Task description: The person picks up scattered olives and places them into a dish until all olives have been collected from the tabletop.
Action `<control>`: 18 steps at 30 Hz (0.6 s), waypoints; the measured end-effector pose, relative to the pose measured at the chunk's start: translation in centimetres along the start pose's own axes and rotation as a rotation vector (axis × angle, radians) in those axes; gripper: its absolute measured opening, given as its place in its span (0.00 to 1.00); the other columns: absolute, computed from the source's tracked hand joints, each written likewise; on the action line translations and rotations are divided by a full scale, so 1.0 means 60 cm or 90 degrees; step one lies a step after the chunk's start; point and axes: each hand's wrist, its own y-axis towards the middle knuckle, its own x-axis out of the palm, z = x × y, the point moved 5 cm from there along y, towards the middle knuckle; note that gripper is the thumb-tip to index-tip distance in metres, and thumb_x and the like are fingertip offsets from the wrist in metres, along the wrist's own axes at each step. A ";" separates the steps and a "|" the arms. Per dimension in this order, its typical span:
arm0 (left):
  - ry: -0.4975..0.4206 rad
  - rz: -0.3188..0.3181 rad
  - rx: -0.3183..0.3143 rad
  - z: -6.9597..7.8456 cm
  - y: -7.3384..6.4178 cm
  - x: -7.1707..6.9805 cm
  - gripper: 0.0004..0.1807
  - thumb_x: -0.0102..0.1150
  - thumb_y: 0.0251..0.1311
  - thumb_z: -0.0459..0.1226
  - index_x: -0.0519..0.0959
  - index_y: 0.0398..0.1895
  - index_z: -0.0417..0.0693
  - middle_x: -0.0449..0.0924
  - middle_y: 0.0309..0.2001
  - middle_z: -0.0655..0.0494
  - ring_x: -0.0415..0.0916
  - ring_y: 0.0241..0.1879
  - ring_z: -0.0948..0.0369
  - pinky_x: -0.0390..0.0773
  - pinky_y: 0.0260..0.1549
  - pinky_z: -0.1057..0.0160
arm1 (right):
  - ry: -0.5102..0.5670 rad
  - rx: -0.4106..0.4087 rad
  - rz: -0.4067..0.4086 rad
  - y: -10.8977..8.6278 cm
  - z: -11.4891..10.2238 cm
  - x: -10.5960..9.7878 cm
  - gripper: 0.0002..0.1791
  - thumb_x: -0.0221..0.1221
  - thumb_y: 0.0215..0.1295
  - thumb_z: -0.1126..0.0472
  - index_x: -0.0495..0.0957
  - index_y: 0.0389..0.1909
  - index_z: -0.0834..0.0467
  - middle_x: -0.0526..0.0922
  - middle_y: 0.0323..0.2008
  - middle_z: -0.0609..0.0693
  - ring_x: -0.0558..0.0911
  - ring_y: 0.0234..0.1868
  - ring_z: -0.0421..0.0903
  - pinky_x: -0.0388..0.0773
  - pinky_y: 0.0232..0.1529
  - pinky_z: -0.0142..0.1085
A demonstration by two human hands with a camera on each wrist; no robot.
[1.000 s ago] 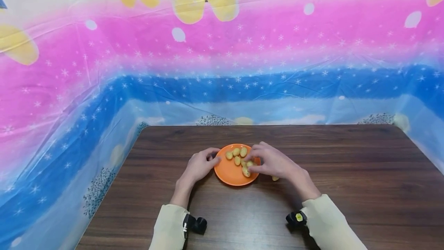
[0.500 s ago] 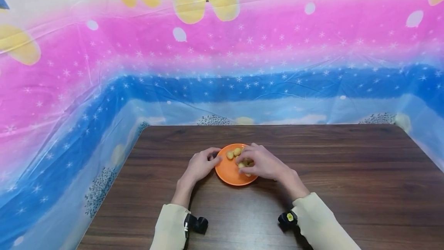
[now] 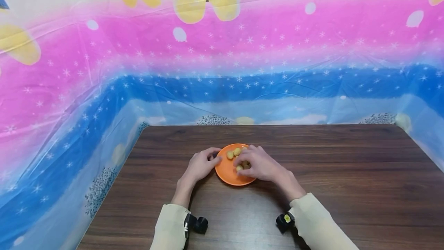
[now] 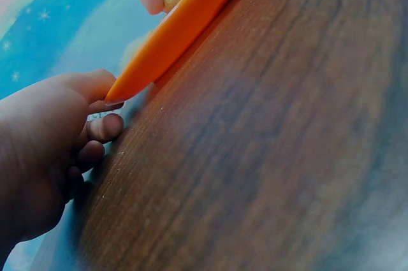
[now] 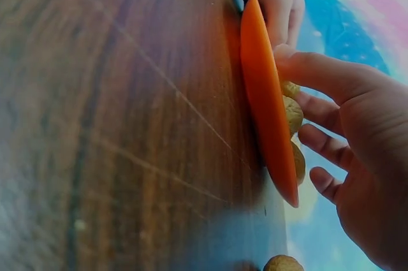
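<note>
An orange plate (image 3: 230, 174) with several walnuts (image 3: 237, 151) on it lies on the dark wooden table. The left hand (image 3: 201, 165) pinches the plate's left rim, with its thumb at the upper edge in the left wrist view; its other fingers are curled beside it. Over the plate's right side, the right hand (image 3: 261, 164) curves its fingers round some of the walnuts. In the right wrist view, its thumb tip is at the orange rim and its fingertips are close against the walnuts (image 5: 292, 116). The back of this hand hides part of the pile from above.
One walnut (image 5: 284, 263) lies apart from the plate in the right wrist view. Behind the wooden table (image 3: 347, 173) hangs a pink and blue patterned cloth (image 3: 215, 61). Small black cameras (image 3: 285, 222) sit on both wrists.
The right hand has moved left over the plate, and the walnuts near it have shifted left. The left hand stays at the rim. The loose walnut on the table is now hidden in the head view.
</note>
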 end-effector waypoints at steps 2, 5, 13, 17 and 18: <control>0.003 0.000 -0.001 -0.001 0.000 0.000 0.20 0.57 0.68 0.52 0.78 0.60 0.62 0.72 0.24 0.58 0.67 0.23 0.61 0.63 0.25 0.65 | -0.008 0.008 -0.004 0.000 0.000 0.001 0.09 0.68 0.61 0.50 0.86 0.43 0.44 0.84 0.46 0.38 0.72 0.47 0.42 0.63 0.49 0.43; 0.004 0.000 -0.003 -0.002 0.000 0.000 0.20 0.56 0.69 0.52 0.78 0.61 0.62 0.72 0.24 0.58 0.67 0.23 0.61 0.63 0.25 0.65 | -0.018 0.015 -0.006 0.001 -0.002 0.003 0.10 0.68 0.61 0.50 0.87 0.42 0.44 0.85 0.46 0.38 0.71 0.46 0.42 0.63 0.49 0.43; -0.004 0.002 -0.003 0.001 -0.001 0.000 0.19 0.57 0.68 0.51 0.79 0.60 0.62 0.72 0.24 0.58 0.67 0.22 0.60 0.62 0.25 0.64 | -0.030 0.025 0.007 -0.003 -0.002 -0.001 0.10 0.68 0.61 0.48 0.87 0.43 0.44 0.84 0.44 0.37 0.69 0.44 0.41 0.62 0.47 0.41; -0.008 0.001 -0.003 0.001 -0.002 0.000 0.19 0.57 0.68 0.51 0.79 0.60 0.62 0.71 0.24 0.57 0.66 0.22 0.60 0.62 0.25 0.64 | -0.018 0.011 0.027 -0.012 -0.003 -0.010 0.11 0.68 0.62 0.49 0.87 0.44 0.45 0.84 0.43 0.37 0.68 0.41 0.40 0.61 0.44 0.39; -0.009 0.000 -0.003 0.001 -0.002 0.000 0.19 0.57 0.68 0.51 0.78 0.60 0.62 0.71 0.24 0.57 0.66 0.22 0.60 0.62 0.25 0.64 | -0.012 0.006 0.032 -0.014 -0.004 -0.012 0.11 0.67 0.62 0.49 0.87 0.44 0.46 0.84 0.43 0.37 0.68 0.41 0.40 0.61 0.44 0.39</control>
